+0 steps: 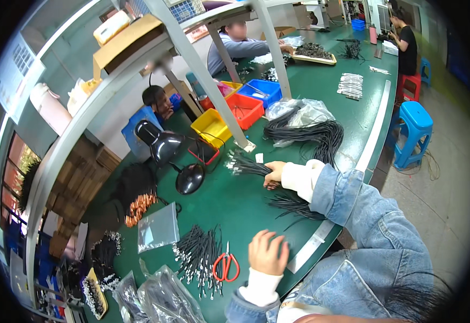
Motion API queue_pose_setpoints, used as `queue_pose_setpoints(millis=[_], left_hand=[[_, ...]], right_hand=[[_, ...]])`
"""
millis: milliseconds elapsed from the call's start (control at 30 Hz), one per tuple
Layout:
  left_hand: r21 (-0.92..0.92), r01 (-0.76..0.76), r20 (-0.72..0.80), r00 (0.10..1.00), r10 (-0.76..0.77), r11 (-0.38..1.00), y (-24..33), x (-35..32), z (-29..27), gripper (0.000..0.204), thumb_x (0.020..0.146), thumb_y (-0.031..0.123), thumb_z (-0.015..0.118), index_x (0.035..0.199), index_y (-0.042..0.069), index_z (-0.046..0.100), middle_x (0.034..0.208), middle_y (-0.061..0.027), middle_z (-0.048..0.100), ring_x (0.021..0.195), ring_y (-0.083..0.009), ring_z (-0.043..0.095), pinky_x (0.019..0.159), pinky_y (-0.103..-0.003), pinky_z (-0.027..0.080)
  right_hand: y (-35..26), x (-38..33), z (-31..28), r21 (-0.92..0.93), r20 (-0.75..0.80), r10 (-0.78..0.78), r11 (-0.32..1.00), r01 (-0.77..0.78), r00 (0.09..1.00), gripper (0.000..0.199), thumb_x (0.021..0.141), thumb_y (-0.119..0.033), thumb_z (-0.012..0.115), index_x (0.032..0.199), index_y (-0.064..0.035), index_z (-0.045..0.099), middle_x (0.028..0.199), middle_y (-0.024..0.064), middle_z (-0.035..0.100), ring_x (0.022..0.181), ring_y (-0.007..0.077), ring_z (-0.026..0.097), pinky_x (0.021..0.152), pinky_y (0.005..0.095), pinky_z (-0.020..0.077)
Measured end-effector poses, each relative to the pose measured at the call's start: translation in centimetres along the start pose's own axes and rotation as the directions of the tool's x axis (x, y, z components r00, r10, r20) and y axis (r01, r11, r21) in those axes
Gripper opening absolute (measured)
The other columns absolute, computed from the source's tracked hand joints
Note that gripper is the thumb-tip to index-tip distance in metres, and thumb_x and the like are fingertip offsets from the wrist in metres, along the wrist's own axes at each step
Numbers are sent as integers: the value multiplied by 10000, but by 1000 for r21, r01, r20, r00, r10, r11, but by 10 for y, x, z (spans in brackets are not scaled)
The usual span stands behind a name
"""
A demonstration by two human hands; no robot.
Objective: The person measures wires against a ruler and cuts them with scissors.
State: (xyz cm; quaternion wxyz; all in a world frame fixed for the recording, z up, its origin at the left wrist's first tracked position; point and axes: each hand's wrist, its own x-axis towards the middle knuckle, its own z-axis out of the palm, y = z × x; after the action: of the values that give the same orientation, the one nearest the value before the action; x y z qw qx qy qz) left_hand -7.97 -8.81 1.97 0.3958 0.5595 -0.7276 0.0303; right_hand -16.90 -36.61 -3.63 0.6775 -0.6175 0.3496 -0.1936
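My right hand [273, 174] reaches out from a denim sleeve with a white cuff and grips a bundle of thin black cables [244, 166] lying on the green table [229, 204]. More loose black cables [294, 205] lie under that forearm. My left hand [268, 252] rests on the table near its front edge with the fingers curled under, and nothing shows in it. Red-handled scissors [226, 266] lie just to its left, beside a spread of short black cables with metal ends [198, 253].
A black desk lamp [166, 151] stands on the table. Behind it are yellow [212, 127], red [245, 110] and blue [262, 91] bins. A big coil of black cables [321, 134] lies by plastic bags. Other people work at the far end. A blue stool [414, 129] stands in the aisle.
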Motion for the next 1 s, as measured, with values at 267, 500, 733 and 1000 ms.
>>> queue_pose_setpoints(millis=[267, 500, 733, 1000], left_hand=[[-40, -100, 222, 969, 106, 994, 4, 14, 42, 373, 711, 195, 723, 1057, 88, 633, 1250, -173, 489, 1226, -366, 416, 944, -459, 375], [-73, 12, 197, 980, 3, 997, 15, 23, 37, 321, 720, 146, 712, 1026, 79, 639, 1233, -173, 499, 1209, -379, 427, 933, -443, 386], [-2, -47, 109, 993, 47, 999, 22, 6, 11, 275, 693, 64, 703, 964, 62, 656, 1108, -123, 584, 1116, -330, 517, 881, -417, 416], [106, 25, 171, 984, -43, 994, 18, 6, 22, 453, 708, 130, 702, 1134, 41, 575, 1207, -165, 504, 1169, -361, 454, 954, -469, 354]], right_hand=[[-66, 2, -19, -538, -180, -632, 705, 463, 754, 289, 831, -276, 643, 1034, -81, 579, 754, 120, 631, 694, 267, 635, 631, 378, 489], [-149, -23, -43, -966, 0, -950, 81, 247, 312, 182, 821, -231, 604, 942, -123, 521, 722, 88, 588, 681, 310, 623, 556, 413, 499], [-8, -73, 42, -741, 658, -503, -300, 601, 560, 163, 783, -180, 555, 918, -90, 533, 740, 69, 580, 668, 255, 623, 580, 362, 487], [0, -102, 37, -778, 589, -333, 12, 628, 736, 400, 700, -341, 670, 988, -96, 537, 882, 67, 599, 833, 252, 605, 741, 386, 447]])
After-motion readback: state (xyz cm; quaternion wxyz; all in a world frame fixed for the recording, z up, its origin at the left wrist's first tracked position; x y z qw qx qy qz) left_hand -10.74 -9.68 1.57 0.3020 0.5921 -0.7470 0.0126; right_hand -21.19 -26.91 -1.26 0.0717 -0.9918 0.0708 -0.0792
